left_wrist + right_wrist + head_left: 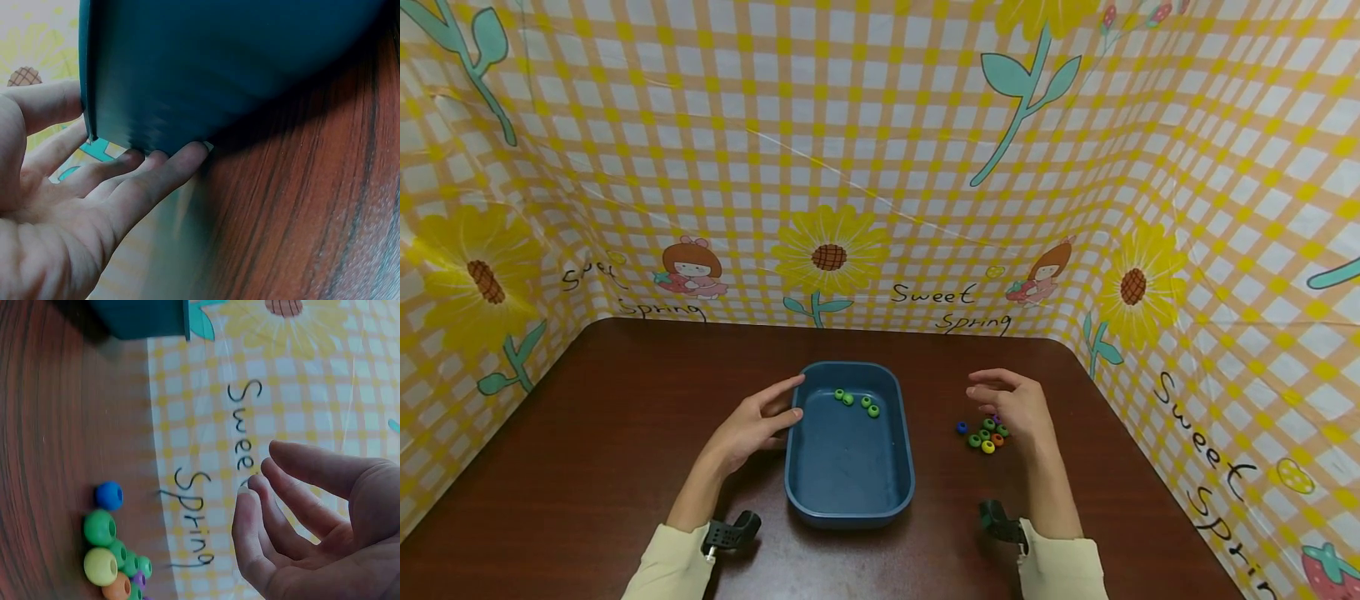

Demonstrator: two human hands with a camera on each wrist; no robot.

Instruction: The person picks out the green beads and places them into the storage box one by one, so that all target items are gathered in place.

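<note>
Near the middle of the dark brown counter (550,467) stands one blue tray (850,475), with four green beads (848,400) lying inside toward its far end. The left hand (751,429) is at the tray's left side, its fingers spread and their tips touching the wall and rim.

To the right of the tray, on the counter, lie more beads: one blue bead (962,427) slightly apart, one yellow bead (988,447), one orange bead (997,439), at least four green ones (974,441) and at least one purple bead (138,579); some overlap, so the full count is unclear. The right hand (1018,408) hangs above and beside this group, its fingers loosely bent, with a gap between the tips in the right wrist view.

Two black wrist straps (730,533) and two cream sleeves (673,562) show, one of each per arm. Behind hangs a checked cloth (880,192).
</note>
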